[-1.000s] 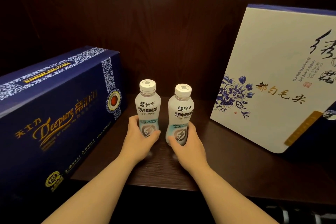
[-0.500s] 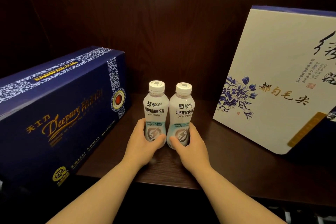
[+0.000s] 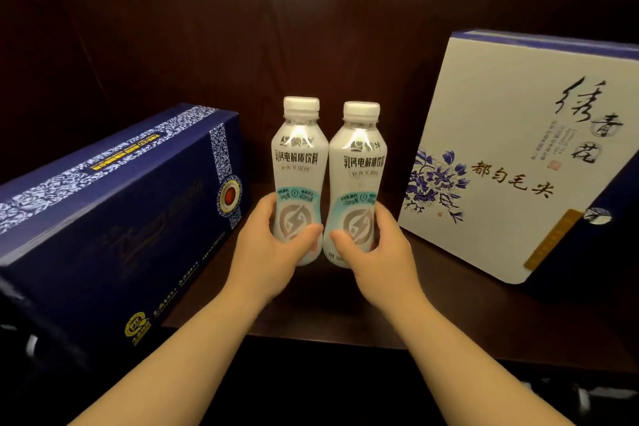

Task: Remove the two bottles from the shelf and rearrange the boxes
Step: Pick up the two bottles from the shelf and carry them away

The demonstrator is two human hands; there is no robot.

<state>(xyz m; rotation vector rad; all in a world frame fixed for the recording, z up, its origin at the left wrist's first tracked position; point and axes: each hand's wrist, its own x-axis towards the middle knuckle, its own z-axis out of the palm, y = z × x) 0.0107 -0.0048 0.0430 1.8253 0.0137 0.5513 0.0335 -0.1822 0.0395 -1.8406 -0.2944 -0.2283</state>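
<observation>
Two white drink bottles with white caps are held side by side, upright, above the dark wooden shelf. My left hand grips the lower part of the left bottle. My right hand grips the lower part of the right bottle. The bottles touch or nearly touch each other. A long dark blue box lies on the shelf to the left. A white box with blue flowers leans tilted on the right.
The shelf's dark wooden back wall stands close behind the bottles. The shelf's front edge runs just under my wrists. Blurred pale objects show below the shelf at the lower right.
Both hands have lifted the bottles off the shelf and brought them up and toward me. The two boxes have not moved.
</observation>
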